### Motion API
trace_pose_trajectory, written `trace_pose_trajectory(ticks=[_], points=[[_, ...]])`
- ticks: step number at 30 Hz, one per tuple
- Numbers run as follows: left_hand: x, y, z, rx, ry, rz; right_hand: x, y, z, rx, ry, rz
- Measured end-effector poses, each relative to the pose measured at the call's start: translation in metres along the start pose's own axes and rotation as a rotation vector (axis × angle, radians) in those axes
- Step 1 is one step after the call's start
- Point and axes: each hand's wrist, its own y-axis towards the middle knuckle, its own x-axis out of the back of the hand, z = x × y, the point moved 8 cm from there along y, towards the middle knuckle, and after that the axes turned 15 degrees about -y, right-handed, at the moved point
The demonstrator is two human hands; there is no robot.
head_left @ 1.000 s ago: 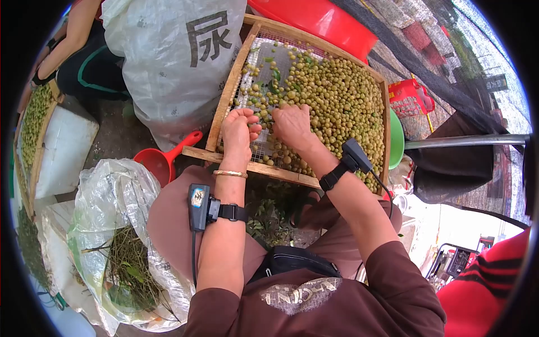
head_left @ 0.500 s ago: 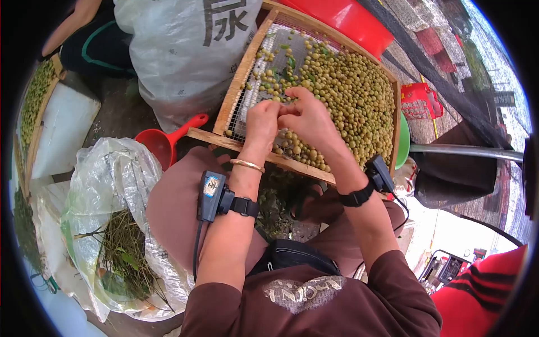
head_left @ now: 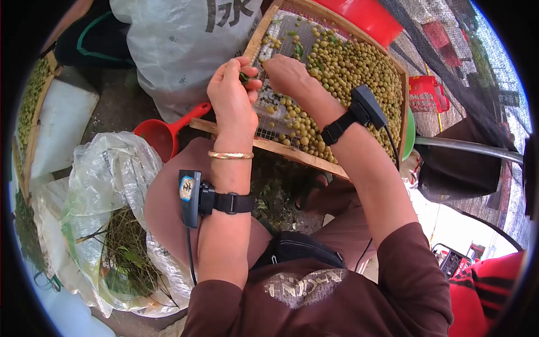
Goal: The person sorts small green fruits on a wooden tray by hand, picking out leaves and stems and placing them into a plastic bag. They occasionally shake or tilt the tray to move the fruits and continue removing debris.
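Parted, left hand (head_left: 232,92) curls round leaf (head_left: 243,78); right hand (head_left: 288,76), grip unclear, by tray's left edge (head_left: 263,27); sorting seemingly needs pinching next.

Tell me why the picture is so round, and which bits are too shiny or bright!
Head view: curved black edges suggest a wide lens; head view, right: the ground is washed out almost white; head view, left: the clear plastic bag has shiny glare; head view, top: the round fruit are mostly sharp enough to tell apart.
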Motion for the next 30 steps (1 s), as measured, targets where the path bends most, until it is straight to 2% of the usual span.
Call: trace_pose_trajectory(ticks=[6,12,14,18,19,21,22,23,25,29,30], points=[[-0.002,0.001,0.0,0.001,0.01,0.017,-0.005,-0.013,-0.006,0.042,0.001,0.022],[-0.005,0.0,-0.004,-0.027,-0.023,0.041,-0.002,-0.1,-0.04,-0.045,0.325,-0.084],[-0.008,-0.002,-0.007,-0.02,-0.032,0.045,0.0,-0.126,-0.058,-0.194,0.401,-0.123],[-0.052,-0.015,-0.034,0.013,-0.085,0.188,0.013,-0.146,-0.083,-0.278,0.498,-0.092],[-0.064,-0.019,-0.044,0.006,-0.08,0.194,0.015,-0.142,-0.087,-0.276,0.503,-0.101],[-0.093,-0.029,-0.056,0.057,-0.096,0.34,0.011,-0.133,-0.1,-0.388,0.754,-0.085],[-0.102,-0.026,-0.058,0.082,-0.069,0.394,0.022,-0.124,-0.1,-0.324,0.758,-0.177],[-0.103,-0.019,-0.061,0.077,-0.065,0.392,0.023,-0.113,-0.1,-0.318,0.763,-0.178],[-0.107,-0.01,-0.054,0.206,0.053,0.427,0.025,-0.087,-0.096,-0.267,0.722,-0.197],[-0.083,0.008,-0.053,0.175,0.14,0.317,0.015,-0.04,-0.092,-0.263,0.607,-0.162],[-0.079,0.012,-0.049,0.217,0.096,0.299,0.01,-0.029,-0.086,-0.202,0.472,-0.169]])
